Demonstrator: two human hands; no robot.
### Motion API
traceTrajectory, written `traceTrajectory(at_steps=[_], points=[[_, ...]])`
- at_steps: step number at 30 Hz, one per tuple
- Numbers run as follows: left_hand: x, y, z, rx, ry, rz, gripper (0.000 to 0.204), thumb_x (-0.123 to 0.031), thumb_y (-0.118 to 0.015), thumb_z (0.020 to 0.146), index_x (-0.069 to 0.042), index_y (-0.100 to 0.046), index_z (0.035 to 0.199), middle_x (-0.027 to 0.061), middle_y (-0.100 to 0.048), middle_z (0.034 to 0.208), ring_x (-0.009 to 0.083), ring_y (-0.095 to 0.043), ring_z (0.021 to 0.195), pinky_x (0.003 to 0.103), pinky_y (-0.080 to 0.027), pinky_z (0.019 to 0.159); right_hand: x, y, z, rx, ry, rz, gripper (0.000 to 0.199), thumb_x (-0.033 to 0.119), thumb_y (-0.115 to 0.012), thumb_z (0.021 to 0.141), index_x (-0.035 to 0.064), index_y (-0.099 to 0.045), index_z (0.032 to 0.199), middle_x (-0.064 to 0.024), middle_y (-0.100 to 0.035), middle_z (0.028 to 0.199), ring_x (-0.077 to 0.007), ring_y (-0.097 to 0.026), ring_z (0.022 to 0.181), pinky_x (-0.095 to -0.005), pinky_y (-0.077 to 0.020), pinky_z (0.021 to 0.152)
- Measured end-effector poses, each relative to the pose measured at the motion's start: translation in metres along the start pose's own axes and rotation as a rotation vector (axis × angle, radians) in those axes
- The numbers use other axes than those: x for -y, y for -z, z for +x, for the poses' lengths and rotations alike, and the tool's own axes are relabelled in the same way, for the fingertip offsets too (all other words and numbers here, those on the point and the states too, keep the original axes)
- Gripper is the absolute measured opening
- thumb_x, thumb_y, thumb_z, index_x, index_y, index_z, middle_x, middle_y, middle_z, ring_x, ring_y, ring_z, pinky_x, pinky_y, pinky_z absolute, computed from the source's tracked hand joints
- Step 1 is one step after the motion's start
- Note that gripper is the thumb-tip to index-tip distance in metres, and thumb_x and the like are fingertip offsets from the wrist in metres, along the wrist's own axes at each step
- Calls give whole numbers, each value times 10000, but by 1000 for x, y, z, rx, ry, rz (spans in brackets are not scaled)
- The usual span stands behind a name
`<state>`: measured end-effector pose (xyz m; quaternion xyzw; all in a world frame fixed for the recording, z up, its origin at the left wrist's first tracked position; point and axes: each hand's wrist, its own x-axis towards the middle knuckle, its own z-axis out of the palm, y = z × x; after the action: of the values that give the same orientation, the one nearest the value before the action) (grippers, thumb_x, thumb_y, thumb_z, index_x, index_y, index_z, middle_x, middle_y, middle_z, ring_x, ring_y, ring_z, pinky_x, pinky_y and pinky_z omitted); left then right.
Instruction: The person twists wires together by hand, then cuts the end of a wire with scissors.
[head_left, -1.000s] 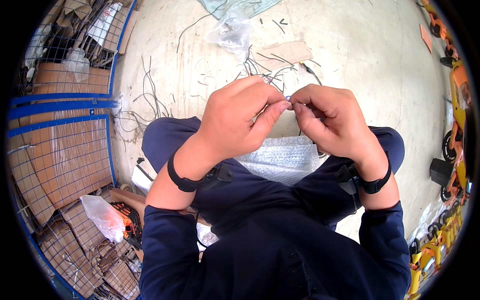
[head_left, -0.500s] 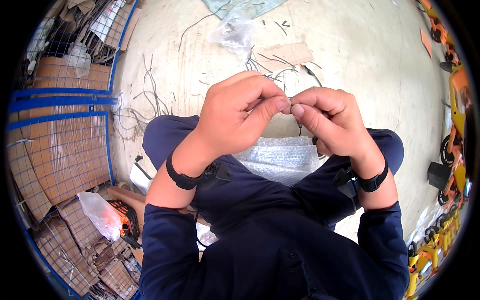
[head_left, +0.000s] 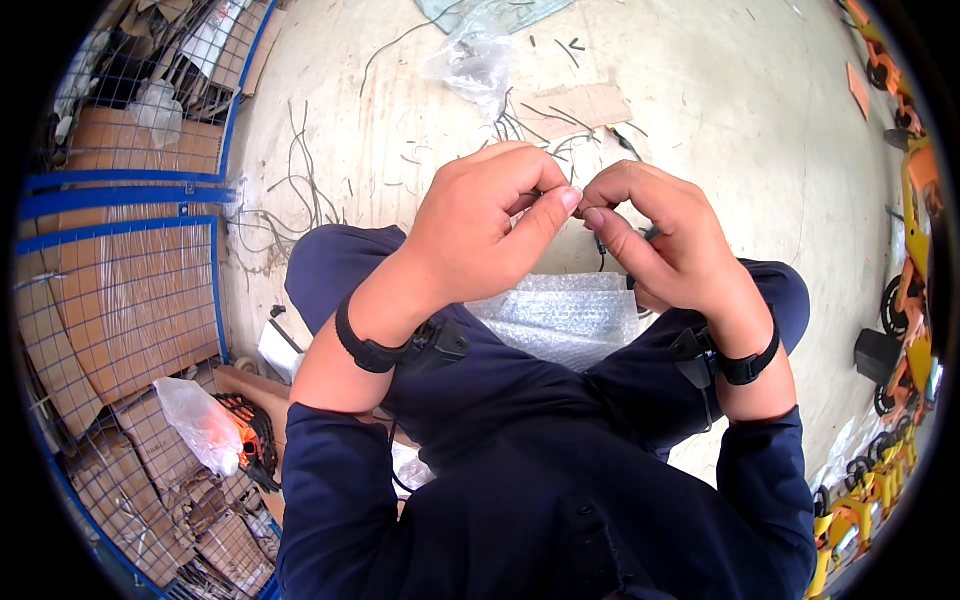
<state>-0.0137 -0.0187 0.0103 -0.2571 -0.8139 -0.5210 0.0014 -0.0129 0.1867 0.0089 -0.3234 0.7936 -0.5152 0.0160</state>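
Observation:
My left hand (head_left: 487, 232) is closed in a pinch, thumb against the bent forefinger. Fingertip to fingertip with it, my right hand (head_left: 655, 228) also pinches with thumb and forefinger. Whatever is between the fingertips is tiny and mostly hidden. Just below the right fingers a short stretch of dark cable (head_left: 601, 250) shows; where it leads is hidden by the hand. Both hands are above the gap between my folded legs, where silvery bubble wrap (head_left: 560, 318) lies. Beyond the hands, cut dark wires (head_left: 508, 128) are scattered on the floor.
A flat cardboard piece (head_left: 578, 108) and a clear plastic bag (head_left: 474, 66) lie ahead. Loose grey wires (head_left: 300, 185) tangle at left beside a blue mesh cage (head_left: 218, 290) holding cardboard. Yellow and orange wheeled frames (head_left: 915, 215) line the right side.
My left fingertips have shifted slightly right and up, and the right fingers have curled a little. The hands stay close together, still pinching.

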Motion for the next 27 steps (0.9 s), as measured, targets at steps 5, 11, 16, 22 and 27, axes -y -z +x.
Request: traceTrajectory(at_steps=[5, 11, 16, 22, 27], points=[[0, -3, 0, 3, 39, -27, 120, -96, -610, 870, -3, -593, 796, 3, -491, 663, 42, -372, 523, 217, -297, 469, -1, -9, -5, 4, -109, 103, 80, 10, -571, 855, 10, -569, 935, -123, -625, 822, -280, -627, 760, -321, -495, 675], [-5, -2, 1, -31, 137, 15, 136, -121, -613, 837, -22, -586, 749, 80, -558, 633, 190, -529, 549, 297, -406, 502, 0, -16, -4, -42, -148, 97, 77, 3, -536, 881, 2, -543, 958, -130, -618, 826, -288, -623, 746, -321, -492, 663], [-2, -2, -1, -13, 157, -42, 129, -75, -588, 888, 9, -578, 791, -30, -497, 662, 1, -365, 543, 195, -285, 467, 3, -16, -2, -57, -75, -74, 97, 9, -551, 869, 4, -548, 966, -138, -614, 828, -311, -619, 733, -347, -493, 637], [-5, 0, 0, -10, 251, -45, 156, -130, -624, 827, -12, -589, 732, 91, -555, 618, 177, -524, 545, 297, -396, 501, 5, -16, -2, -64, -58, -162, 137, 26, -596, 839, 16, -562, 972, -142, -620, 798, -322, -621, 684, -341, -498, 589], [-2, 1, -4, 2, 297, -143, 151, -130, -633, 831, -6, -603, 750, 71, -557, 610, 131, -496, 531, 278, -381, 490, 6, -16, -2, -50, -108, -104, 118, 42, -621, 830, 25, -597, 944, -129, -614, 738, -271, -617, 623, -306, -489, 561]])
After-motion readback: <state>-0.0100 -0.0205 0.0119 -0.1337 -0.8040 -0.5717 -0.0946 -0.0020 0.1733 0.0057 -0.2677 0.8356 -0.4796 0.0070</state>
